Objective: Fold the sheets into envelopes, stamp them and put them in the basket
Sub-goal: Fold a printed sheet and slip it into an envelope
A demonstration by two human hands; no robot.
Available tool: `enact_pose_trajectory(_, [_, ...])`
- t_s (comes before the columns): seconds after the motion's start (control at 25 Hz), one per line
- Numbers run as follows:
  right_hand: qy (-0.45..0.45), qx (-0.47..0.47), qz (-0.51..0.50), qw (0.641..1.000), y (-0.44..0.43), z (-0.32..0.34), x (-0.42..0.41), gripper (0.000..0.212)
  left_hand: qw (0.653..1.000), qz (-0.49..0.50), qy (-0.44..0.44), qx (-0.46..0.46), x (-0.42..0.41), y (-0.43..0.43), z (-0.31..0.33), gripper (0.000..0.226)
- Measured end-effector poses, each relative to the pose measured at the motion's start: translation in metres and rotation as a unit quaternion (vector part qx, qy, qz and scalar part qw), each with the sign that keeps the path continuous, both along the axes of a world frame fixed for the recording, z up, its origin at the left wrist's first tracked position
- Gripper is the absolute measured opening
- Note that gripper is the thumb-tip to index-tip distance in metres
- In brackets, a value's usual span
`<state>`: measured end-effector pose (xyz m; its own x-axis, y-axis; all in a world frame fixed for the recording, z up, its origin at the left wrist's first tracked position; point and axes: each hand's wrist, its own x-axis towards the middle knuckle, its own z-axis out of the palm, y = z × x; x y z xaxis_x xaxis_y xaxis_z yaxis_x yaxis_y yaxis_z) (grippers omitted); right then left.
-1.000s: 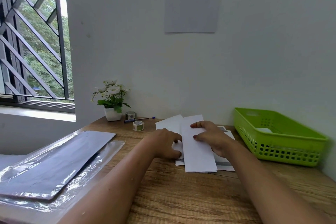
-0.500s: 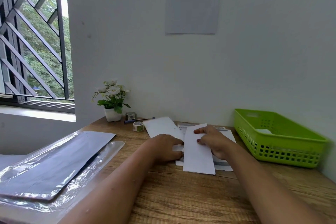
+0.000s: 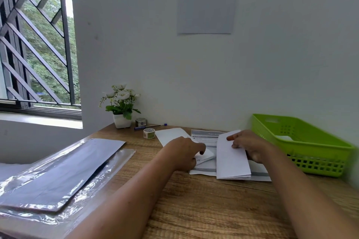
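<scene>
A long folded white sheet (image 3: 231, 159) lies on a printed page (image 3: 206, 137) on the wooden desk. My right hand (image 3: 250, 145) grips the folded sheet's upper right edge, thumb on top. My left hand (image 3: 184, 153) pinches a smaller white paper (image 3: 206, 156) just left of it. Another white sheet (image 3: 171, 136) lies flat beyond my left hand. The green basket (image 3: 310, 159) stands at the right, with a white paper (image 3: 284, 137) inside. Two tape rolls (image 3: 149, 133) sit near the wall.
A small white pot of flowers (image 3: 121, 106) stands in the back corner with a blue pen (image 3: 149, 126) beside it. A dark sheet in clear plastic sleeves (image 3: 58, 172) covers the desk's left side. The wall rises right behind the papers.
My right hand has slid the folded sheet to the right, off the other white sheet. The printed page underneath now shows. My left hand has closed on the smaller paper.
</scene>
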<state>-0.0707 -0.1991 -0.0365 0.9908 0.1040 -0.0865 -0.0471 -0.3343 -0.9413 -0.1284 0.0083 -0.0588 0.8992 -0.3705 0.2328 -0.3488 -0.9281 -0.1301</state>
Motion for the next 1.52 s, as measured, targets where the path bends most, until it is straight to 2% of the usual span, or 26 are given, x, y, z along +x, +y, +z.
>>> enact_pose_trajectory(0.12, [0.006,-0.006,0.040,0.999,-0.001,0.007,-0.006,0.032,0.999,-0.024,-0.020,0.032,0.000,-0.001,0.001,0.017])
enact_pose_trajectory(0.28, [0.011,-0.034,0.072,0.997,0.001,0.013,-0.012,0.035,0.995,-0.051,-0.020,0.079,0.005,0.001,0.000,0.015])
enact_pose_trajectory(0.48, [0.001,-0.044,0.129,0.991,-0.007,0.017,-0.013,0.034,0.998,-0.018,-0.005,-0.065,-0.001,0.008,0.004,0.020])
enact_pose_trajectory(0.68, [-0.064,-0.106,0.182,0.976,-0.018,0.022,-0.009,0.023,0.987,0.008,0.030,-0.158,0.001,0.022,0.002,0.030])
enact_pose_trajectory(0.88, [-0.117,-0.218,0.222,0.943,-0.034,0.029,-0.006,0.029,0.974,0.030,0.007,-0.222,0.003,0.021,0.002,0.037])
enact_pose_trajectory(1.0, [-0.098,-0.186,0.247,0.946,-0.037,0.031,-0.012,0.028,0.976,0.049,-0.017,-0.211,0.004,0.015,-0.001,0.034])
enact_pose_trajectory(1.2, [-0.090,-0.184,0.323,0.924,-0.032,0.028,-0.019,0.026,0.976,0.089,-0.096,-0.173,0.006,0.010,-0.002,0.033])
enact_pose_trajectory(1.32, [-0.095,-0.165,0.314,0.930,-0.020,0.021,-0.022,0.028,0.980,0.075,-0.105,-0.149,0.004,0.006,-0.001,0.034])
enact_pose_trajectory(1.52, [-0.088,-0.202,0.321,0.921,0.008,0.007,-0.019,0.018,0.984,0.016,-0.120,-0.132,-0.003,-0.001,0.002,0.039])
